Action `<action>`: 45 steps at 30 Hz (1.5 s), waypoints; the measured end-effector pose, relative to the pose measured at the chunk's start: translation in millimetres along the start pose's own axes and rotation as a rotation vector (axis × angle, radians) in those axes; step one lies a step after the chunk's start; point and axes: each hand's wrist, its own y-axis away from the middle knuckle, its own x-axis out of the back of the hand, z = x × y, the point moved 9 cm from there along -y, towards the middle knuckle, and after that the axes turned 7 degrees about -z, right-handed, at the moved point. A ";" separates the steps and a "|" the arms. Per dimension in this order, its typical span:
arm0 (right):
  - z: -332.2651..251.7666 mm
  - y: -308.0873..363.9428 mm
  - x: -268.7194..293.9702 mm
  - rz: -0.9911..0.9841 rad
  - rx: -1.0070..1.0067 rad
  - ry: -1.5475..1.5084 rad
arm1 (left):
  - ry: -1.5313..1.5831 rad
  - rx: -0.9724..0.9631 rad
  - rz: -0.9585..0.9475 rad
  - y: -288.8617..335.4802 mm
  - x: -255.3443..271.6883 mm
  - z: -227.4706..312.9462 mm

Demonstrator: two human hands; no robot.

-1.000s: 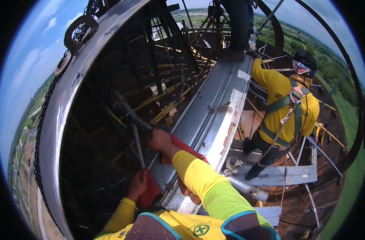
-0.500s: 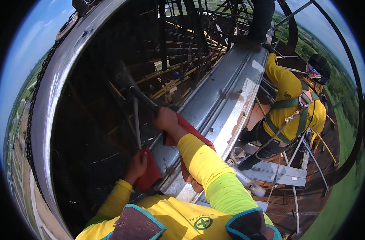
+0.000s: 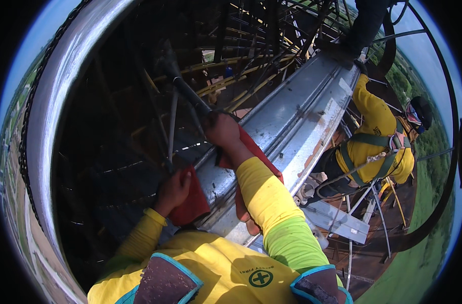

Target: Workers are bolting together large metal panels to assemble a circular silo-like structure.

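Note:
A long two-armed tool [image 3: 191, 96], shaped like bolt cutters, reaches out over the dark interior with its blurred head far from me and its arms spread. My right hand [image 3: 223, 133] is wrapped around the end of the dark arm. Lower and to the left, my left hand [image 3: 173, 192] is closed at the end of the thinner grey arm. Red cloth [image 3: 191, 200] lies close beside my left hand, and more of it shows under my right wrist. Beneath my arms run long grey metal planks [image 3: 286, 109].
A person in a yellow shirt and green harness [image 3: 375, 147] leans at the right, one gloved hand at the planks' far end, where a dark-trousered leg [image 3: 365, 25] stands. A curved metal rim [image 3: 48, 126] with a chain borders the left. Poles and scaffolding fill the dark interior.
The view has shifted, so the planks and the co-worker sit further right. Both my hands keep their hold, and the tool's two arms look a little closer together.

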 end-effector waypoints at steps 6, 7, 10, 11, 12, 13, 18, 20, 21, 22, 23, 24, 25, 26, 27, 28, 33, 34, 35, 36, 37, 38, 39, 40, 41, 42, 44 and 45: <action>-0.6 0.3 0.1 0.047 0.026 -0.046 | -0.007 -0.001 0.008 -1.8 0.1 -2.0; 1.0 -0.6 -0.7 0.047 0.025 -0.045 | -0.007 -0.001 0.007 -2.4 -0.1 -1.8; -2.4 -2.0 0.6 0.043 0.037 -0.008 | -0.015 -0.026 0.028 -2.9 3.8 2.2; -2.7 -0.9 0.4 0.031 0.022 -0.019 | -0.018 -0.018 0.024 -2.6 5.1 3.6; -3.0 0.5 1.7 0.021 0.007 -0.030 | -0.022 -0.012 0.019 -2.3 5.9 5.1; -3.4 0.6 2.7 0.025 0.009 -0.030 | -0.025 -0.015 0.023 -2.4 6.6 5.7; -0.8 1.4 3.4 0.024 -0.008 -0.023 | -0.019 -0.017 0.011 0.0 9.4 12.2; 2.9 0.2 0.2 0.029 -0.011 -0.032 | -0.010 -0.012 -0.003 -2.6 6.5 9.4; 0.4 0.4 2.1 0.044 0.007 -0.041 | -0.006 -0.010 0.004 -1.9 6.9 8.9; -0.3 0.8 2.8 0.045 0.010 -0.042 | -0.007 -0.010 0.008 -0.9 7.7 10.3; -0.7 1.3 2.5 0.040 0.014 -0.037 | 0.006 -0.008 0.008 0.1 8.2 11.8; -0.6 3.1 2.2 0.036 0.015 -0.034 | 0.017 -0.008 0.007 1.7 8.1 12.9; 1.6 2.4 -0.1 0.036 0.015 -0.034 | 0.016 -0.007 0.007 1.9 6.6 10.5; 3.5 0.1 -3.2 0.043 0.027 -0.011 | 0.011 -0.004 0.004 1.3 4.0 5.5; 0.8 -1.3 -2.3 0.049 0.042 0.013 | 0.007 0.001 0.004 0.4 3.9 3.9; 0.0 -1.2 -2.5 0.047 0.042 0.012 | 0.008 0.003 0.004 1.0 4.4 3.9; 4.9 -1.2 -3.4 0.034 0.019 0.030 | 0.002 0.005 -0.029 0.9 6.0 10.6; 7.9 -1.3 -3.0 0.039 0.006 0.027 | -0.003 -0.002 -0.040 0.4 4.6 11.6; 8.3 -2.9 -4.8 0.028 0.018 -0.001 | 0.024 -0.007 -0.043 0.2 4.0 11.3; 13.4 -3.0 -5.2 0.024 0.013 -0.031 | 0.046 -0.022 -0.062 -3.0 0.9 12.1; 10.6 0.7 -2.7 0.014 -0.013 -0.010 | 0.037 -0.037 -0.100 -3.2 -5.1 11.1; 6.3 0.5 -1.2 0.003 -0.042 0.009 | 0.066 0.014 -0.089 -4.6 -5.7 1.9; -1.5 3.9 4.8 0.000 -0.048 -0.027 | 0.093 0.067 -0.085 -3.8 -8.2 -7.3; -3.9 5.5 6.9 0.000 -0.054 -0.066 | 0.078 0.054 -0.133 -3.0 -13.7 -10.6; 3.5 1.4 3.4 0.007 -0.062 -0.074 | 0.076 0.061 -0.137 -6.3 -13.7 -14.6; 12.7 -1.5 -2.2 0.010 -0.067 -0.083 | 0.074 0.071 -0.140 -11.2 -14.9 -18.6; 4.5 5.6 7.1 -0.015 -0.047 -0.085 | 0.075 0.041 -0.163 -12.5 -17.1 -19.7; 6.1 6.7 8.9 -0.009 -0.057 -0.100 | 0.089 0.017 -0.138 -13.7 -14.6 -18.8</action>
